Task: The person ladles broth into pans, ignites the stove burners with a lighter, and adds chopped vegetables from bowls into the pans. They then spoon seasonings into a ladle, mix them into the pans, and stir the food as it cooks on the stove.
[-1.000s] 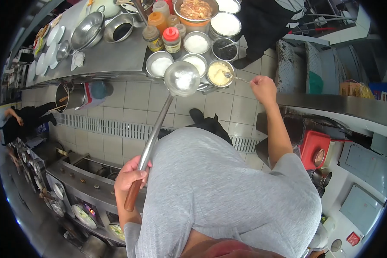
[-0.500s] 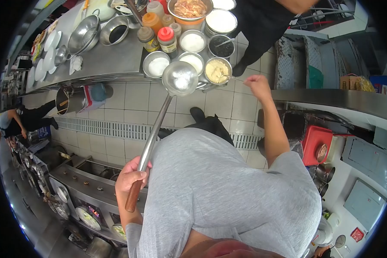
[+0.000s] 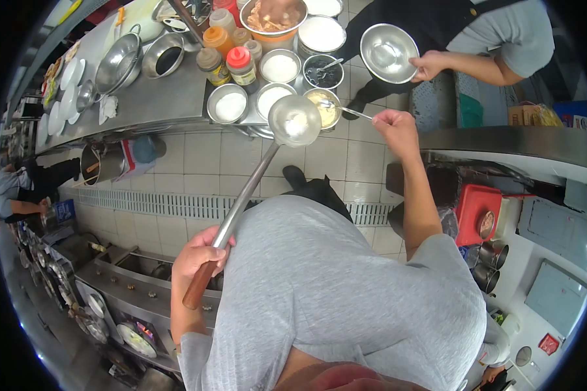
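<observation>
My left hand (image 3: 201, 254) is closed round the handle of a long ladle (image 3: 241, 197). The ladle's round bowl hangs in front of the counter's edge, overlapping a bowl of white powder (image 3: 274, 99). My right hand (image 3: 396, 130) pinches the end of a thin metal spoon (image 3: 355, 112), whose head is at a bowl of pale yellow paste (image 3: 322, 107). Beside these stand another bowl of white powder (image 3: 231, 105) and a bowl of dark contents (image 3: 323, 72) with its own spoon.
Sauce bottles (image 3: 241, 64) and a bowl of raw meat (image 3: 272, 14) stand on the counter (image 3: 156, 104). A co-worker at the upper right holds a metal bowl (image 3: 389, 53). Another person is at the far left. Stoves (image 3: 130, 287) line the lower left.
The ladle's bowl has shifted right, towards the yellow paste, and more of the spoon shows in my right hand. The co-worker's arm and metal bowl have come into view.
</observation>
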`<act>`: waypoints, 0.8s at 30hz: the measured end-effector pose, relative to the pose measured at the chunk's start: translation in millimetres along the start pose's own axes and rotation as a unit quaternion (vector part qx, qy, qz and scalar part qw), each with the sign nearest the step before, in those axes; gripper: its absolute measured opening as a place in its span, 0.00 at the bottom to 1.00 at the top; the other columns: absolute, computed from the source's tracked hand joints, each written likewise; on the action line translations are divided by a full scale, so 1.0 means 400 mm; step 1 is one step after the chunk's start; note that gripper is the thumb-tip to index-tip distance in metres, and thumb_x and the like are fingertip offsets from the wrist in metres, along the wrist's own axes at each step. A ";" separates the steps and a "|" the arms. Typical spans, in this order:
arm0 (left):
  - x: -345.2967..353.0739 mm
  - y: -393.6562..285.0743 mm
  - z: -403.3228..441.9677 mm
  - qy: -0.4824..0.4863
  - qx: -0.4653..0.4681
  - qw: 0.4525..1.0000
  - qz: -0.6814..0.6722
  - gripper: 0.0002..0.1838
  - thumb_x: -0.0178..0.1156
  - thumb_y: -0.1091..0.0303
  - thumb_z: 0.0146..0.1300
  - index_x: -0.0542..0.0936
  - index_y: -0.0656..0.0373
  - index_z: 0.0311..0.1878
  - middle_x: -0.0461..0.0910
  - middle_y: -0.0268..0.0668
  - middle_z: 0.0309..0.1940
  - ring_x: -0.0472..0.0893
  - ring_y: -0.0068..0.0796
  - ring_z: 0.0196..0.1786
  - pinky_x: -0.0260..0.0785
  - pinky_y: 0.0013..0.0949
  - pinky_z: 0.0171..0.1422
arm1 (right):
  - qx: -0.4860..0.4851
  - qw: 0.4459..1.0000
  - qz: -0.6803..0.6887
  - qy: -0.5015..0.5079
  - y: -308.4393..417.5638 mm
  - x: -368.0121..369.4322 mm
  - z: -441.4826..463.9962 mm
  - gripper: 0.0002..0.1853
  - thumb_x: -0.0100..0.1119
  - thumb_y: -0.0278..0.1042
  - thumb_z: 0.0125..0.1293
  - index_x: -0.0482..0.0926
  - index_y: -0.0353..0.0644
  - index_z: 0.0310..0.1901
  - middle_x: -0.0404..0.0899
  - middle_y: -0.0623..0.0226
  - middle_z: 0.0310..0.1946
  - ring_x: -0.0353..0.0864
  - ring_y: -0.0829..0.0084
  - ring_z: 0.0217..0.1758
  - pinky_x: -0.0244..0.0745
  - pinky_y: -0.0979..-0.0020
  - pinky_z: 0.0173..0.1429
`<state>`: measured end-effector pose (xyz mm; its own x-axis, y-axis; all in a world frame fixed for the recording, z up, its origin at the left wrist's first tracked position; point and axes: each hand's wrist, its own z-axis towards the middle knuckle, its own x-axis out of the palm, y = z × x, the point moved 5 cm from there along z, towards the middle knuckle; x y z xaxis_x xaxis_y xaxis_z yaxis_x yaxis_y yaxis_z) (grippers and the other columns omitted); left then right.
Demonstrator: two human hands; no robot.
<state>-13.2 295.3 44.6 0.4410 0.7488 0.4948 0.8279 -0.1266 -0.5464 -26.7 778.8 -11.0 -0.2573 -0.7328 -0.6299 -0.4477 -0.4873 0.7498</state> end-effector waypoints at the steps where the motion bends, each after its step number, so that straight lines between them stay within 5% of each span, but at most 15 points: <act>1: 0.003 -0.003 -0.001 0.007 0.002 1.000 -0.002 0.18 0.63 0.65 0.56 0.75 0.65 0.47 0.71 0.31 0.18 0.66 0.20 0.15 0.55 0.25 0.19 | -0.008 0.999 -0.046 -0.021 0.012 -0.010 -0.009 0.08 0.65 0.34 0.60 0.87 0.40 0.35 0.83 0.62 0.22 0.82 0.66 0.26 0.74 0.64 0.34; 7: -0.007 0.012 -0.058 0.009 0.006 1.000 -0.023 0.18 0.62 0.67 0.56 0.76 0.66 0.48 0.72 0.33 0.18 0.68 0.21 0.15 0.57 0.25 0.20 | -0.135 0.928 -0.346 -0.037 0.008 0.086 0.018 0.09 0.59 0.36 0.61 0.85 0.43 0.31 0.83 0.52 0.26 0.84 0.46 0.34 0.79 0.49 0.40; 11: -0.003 0.060 -0.145 -0.024 0.060 0.992 -0.108 0.20 0.62 0.68 0.56 0.76 0.68 0.50 0.72 0.35 0.18 0.69 0.22 0.15 0.57 0.25 0.19 | -0.156 0.912 -0.379 0.023 -0.040 0.210 0.067 0.09 0.57 0.37 0.62 0.85 0.44 0.30 0.85 0.54 0.33 0.85 0.49 0.38 0.79 0.49 0.42; 13: 0.002 0.082 -0.191 -0.045 0.118 0.980 -0.153 0.19 0.62 0.67 0.58 0.75 0.67 0.50 0.71 0.34 0.18 0.68 0.20 0.16 0.56 0.26 0.19 | -0.144 0.893 -0.417 0.090 -0.012 0.206 0.055 0.15 0.62 0.48 0.64 0.86 0.44 0.37 0.85 0.56 0.37 0.85 0.51 0.43 0.80 0.51 0.45; 16: -0.013 0.140 -0.254 -0.110 0.203 0.951 -0.205 0.19 0.62 0.65 0.61 0.75 0.67 0.50 0.70 0.32 0.20 0.67 0.18 0.18 0.54 0.26 0.20 | -0.285 0.912 -0.295 0.014 0.115 0.177 0.017 0.20 0.73 0.43 0.58 0.84 0.36 0.45 0.86 0.53 0.40 0.85 0.52 0.43 0.79 0.56 0.48; 19: -0.051 0.167 -0.272 -0.175 0.301 0.891 -0.292 0.19 0.62 0.65 0.63 0.74 0.68 0.51 0.71 0.34 0.23 0.68 0.21 0.19 0.58 0.27 0.22 | -0.215 0.947 -0.058 0.232 0.257 0.305 0.010 0.14 0.71 0.36 0.63 0.84 0.35 0.44 0.86 0.61 0.32 0.84 0.69 0.34 0.78 0.67 0.43; 20: -0.073 0.171 -0.275 -0.180 0.334 0.871 -0.312 0.19 0.61 0.65 0.63 0.74 0.67 0.51 0.71 0.34 0.24 0.68 0.22 0.21 0.58 0.28 0.24 | -0.175 0.927 0.075 0.325 0.295 0.377 -0.009 0.12 0.69 0.34 0.65 0.84 0.34 0.44 0.86 0.64 0.30 0.83 0.74 0.32 0.78 0.70 0.41; 21: -0.107 0.181 -0.277 -0.172 0.379 0.853 -0.315 0.18 0.61 0.64 0.66 0.74 0.66 0.52 0.71 0.34 0.25 0.72 0.24 0.26 0.63 0.29 0.30 | -0.229 0.892 0.020 0.389 0.365 0.458 -0.042 0.10 0.63 0.32 0.71 0.84 0.32 0.43 0.87 0.63 0.35 0.83 0.77 0.35 0.77 0.75 0.43; 23: -0.189 0.170 -0.283 -0.183 0.436 0.819 -0.325 0.17 0.61 0.63 0.68 0.73 0.65 0.53 0.73 0.34 0.28 0.74 0.26 0.31 0.67 0.31 0.37 | -0.114 0.814 0.108 0.559 0.539 0.638 -0.182 0.12 0.62 0.33 0.72 0.83 0.32 0.47 0.87 0.60 0.36 0.86 0.72 0.37 0.80 0.73 0.45; 24: -0.229 0.166 -0.285 -0.190 0.462 0.801 -0.330 0.17 0.60 0.63 0.69 0.73 0.65 0.53 0.74 0.35 0.29 0.76 0.27 0.33 0.69 0.32 0.40 | -0.142 0.772 0.108 0.610 0.598 0.723 -0.238 0.12 0.61 0.34 0.72 0.83 0.31 0.47 0.87 0.59 0.35 0.86 0.71 0.38 0.80 0.71 0.45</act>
<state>41.0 144.3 39.9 -0.2696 0.6202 0.7366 0.1508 0.7827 -0.6038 -126.6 405.2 5.4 0.7763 -0.6287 0.0456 -0.2567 -0.2492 0.9338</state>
